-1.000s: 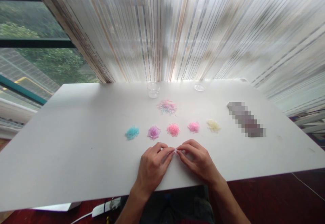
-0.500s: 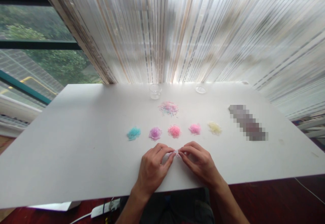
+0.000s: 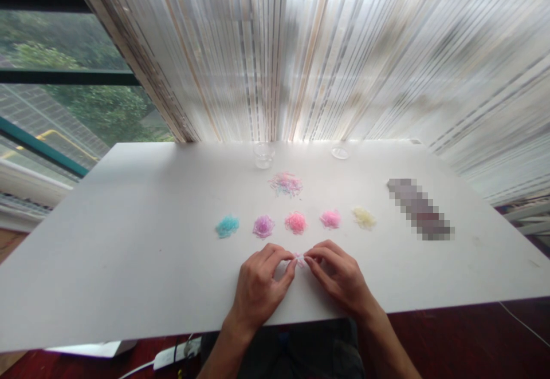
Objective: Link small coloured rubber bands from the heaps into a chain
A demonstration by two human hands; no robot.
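Curtain (image 3: 240,52), pale and striped, fills the upper centre and upper right of the frame behind a white desk (image 3: 141,241); a window (image 3: 73,104) shows at upper left. Near the far edge stands a clear cup (image 3: 263,157), above centre, with a clear lid (image 3: 340,153) lying to its right. A pixelated object (image 3: 420,210) lies slantwise at the right. At the lower left, below the near edge, is a white power strip (image 3: 172,358). A row of small heaps runs between the hands and a mixed heap (image 3: 286,184) at mid-frame.

At lower centre, the left hand (image 3: 260,276) and right hand (image 3: 337,267) face each other, each grip narrowed to a thumb-and-forefinger pinch on pale pink strands (image 3: 299,260), just below the row's middle. Fingertips partly cover them.

Five heaps form the row: one turquoise heap (image 3: 227,226), one purple heap (image 3: 263,226), one coral heap (image 3: 296,222), one pink heap (image 3: 330,219) and one yellow heap (image 3: 364,218). Mixed heap, cup and lid number one each; the pinched strands are too small to count.
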